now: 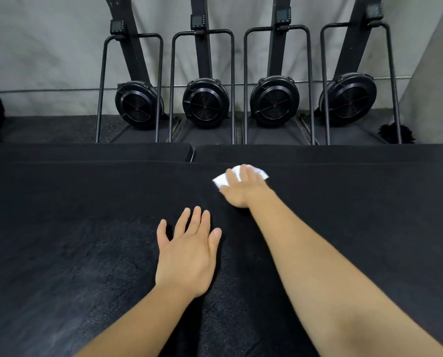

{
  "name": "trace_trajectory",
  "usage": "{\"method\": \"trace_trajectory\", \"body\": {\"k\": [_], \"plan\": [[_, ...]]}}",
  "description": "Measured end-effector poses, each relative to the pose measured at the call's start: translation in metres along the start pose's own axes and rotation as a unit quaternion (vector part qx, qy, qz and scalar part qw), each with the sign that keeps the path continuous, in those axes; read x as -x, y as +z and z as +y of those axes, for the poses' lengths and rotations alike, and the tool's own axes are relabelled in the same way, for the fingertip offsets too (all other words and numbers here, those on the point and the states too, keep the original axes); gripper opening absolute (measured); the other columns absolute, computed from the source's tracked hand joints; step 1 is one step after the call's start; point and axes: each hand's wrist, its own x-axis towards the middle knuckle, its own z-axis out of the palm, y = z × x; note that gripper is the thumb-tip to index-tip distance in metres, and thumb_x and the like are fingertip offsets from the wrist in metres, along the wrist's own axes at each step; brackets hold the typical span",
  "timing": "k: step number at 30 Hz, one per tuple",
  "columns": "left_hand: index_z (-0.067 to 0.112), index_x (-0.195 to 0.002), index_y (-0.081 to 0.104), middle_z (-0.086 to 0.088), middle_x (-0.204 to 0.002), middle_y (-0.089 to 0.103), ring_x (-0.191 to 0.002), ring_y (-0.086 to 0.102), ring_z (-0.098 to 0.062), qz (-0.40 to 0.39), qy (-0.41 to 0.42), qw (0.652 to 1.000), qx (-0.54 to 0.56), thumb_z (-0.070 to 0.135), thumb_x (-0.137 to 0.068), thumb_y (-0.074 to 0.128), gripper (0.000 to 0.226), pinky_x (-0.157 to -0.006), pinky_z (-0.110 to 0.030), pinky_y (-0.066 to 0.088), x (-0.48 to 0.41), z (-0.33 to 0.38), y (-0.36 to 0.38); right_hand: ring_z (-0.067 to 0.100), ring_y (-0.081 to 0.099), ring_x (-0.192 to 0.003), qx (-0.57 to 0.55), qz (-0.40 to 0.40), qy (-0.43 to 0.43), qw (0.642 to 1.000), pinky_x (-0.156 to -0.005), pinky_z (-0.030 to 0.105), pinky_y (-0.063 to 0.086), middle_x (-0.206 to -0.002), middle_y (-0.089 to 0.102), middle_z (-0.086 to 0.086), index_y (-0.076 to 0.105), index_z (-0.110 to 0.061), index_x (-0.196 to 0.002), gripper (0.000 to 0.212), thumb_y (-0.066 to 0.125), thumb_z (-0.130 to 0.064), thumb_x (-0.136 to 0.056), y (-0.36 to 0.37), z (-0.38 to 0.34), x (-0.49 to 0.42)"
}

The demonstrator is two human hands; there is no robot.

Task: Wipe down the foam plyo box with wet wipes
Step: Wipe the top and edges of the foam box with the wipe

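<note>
The right hand (243, 188) is laid flat, fingers straight, and the wet wipe (221, 180) is pinned beneath them on top of the foam plyo box (357, 202) — near its far edge, arm stretched out. Nothing is gripped; the wipe is pressed down, likely so pressure is spread broadly. The left hand (187, 251) is spread wide open, resting on the box nearer the body — probably as a brace. Beyond, upright rowing machines (205, 104) are lined along the wall.
</note>
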Motion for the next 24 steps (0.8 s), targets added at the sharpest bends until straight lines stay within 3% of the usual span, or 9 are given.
{"method": "trace_trajectory", "body": {"k": [4, 8, 12, 19, 24], "plan": [[0.028, -0.154, 0.009, 0.012, -0.162, 0.002, -0.148, -0.010, -0.009, -0.004, -0.004, 1.000, -0.002, 0.055, -0.087, -0.015, 0.077, -0.116, -0.049, -0.013, -0.001, 0.001, 0.000, 0.024, -0.019, -0.149, -0.025, -0.039, -0.050, 0.998, -0.119, 0.041, -0.006, -0.162, -0.019, 0.006, -0.003, -0.030, -0.157, 0.062, 0.021, -0.050, -0.103, 0.004, -0.023, 0.011], [0.030, -0.154, 0.008, 0.013, -0.161, 0.001, -0.147, -0.010, -0.008, -0.006, -0.008, 1.000, -0.014, 0.055, -0.088, -0.012, 0.074, -0.116, -0.049, -0.012, -0.002, 0.001, 0.001, 0.020, -0.009, -0.150, -0.037, -0.022, -0.066, 0.997, -0.119, 0.041, 0.003, -0.164, -0.007, -0.002, 0.009, -0.035, -0.155, 0.059, 0.024, -0.054, -0.101, -0.002, 0.005, 0.013], [0.029, -0.154, 0.008, 0.013, -0.162, 0.001, -0.148, -0.009, -0.008, -0.005, -0.009, 1.000, -0.025, 0.054, -0.092, -0.007, 0.068, -0.117, -0.049, -0.010, -0.002, 0.000, 0.001, 0.023, 0.008, -0.149, -0.027, 0.022, -0.004, 0.999, -0.119, 0.045, 0.015, -0.161, 0.013, 0.003, 0.028, -0.032, -0.148, 0.058, 0.025, -0.060, -0.098, -0.011, 0.071, 0.002], [0.029, -0.154, 0.008, 0.014, -0.162, 0.001, -0.148, -0.010, -0.007, -0.006, -0.006, 1.000, -0.023, 0.054, -0.092, -0.007, 0.069, -0.118, -0.048, -0.009, -0.002, 0.000, 0.001, 0.028, 0.005, -0.150, -0.020, 0.025, 0.139, 0.990, -0.118, 0.048, 0.011, -0.163, 0.005, 0.011, 0.012, -0.026, -0.156, 0.062, 0.025, -0.050, -0.101, -0.029, 0.176, 0.002], [0.029, -0.154, 0.007, 0.014, -0.161, 0.001, -0.147, -0.010, -0.007, -0.002, -0.007, 1.000, -0.021, 0.055, -0.088, -0.012, 0.073, -0.117, -0.048, -0.009, -0.002, 0.001, 0.001, 0.027, 0.001, -0.150, -0.009, 0.022, 0.175, 0.984, -0.118, 0.047, 0.009, -0.164, 0.002, 0.012, 0.010, -0.024, -0.157, 0.062, 0.025, -0.048, -0.102, -0.034, 0.188, 0.013]]}}
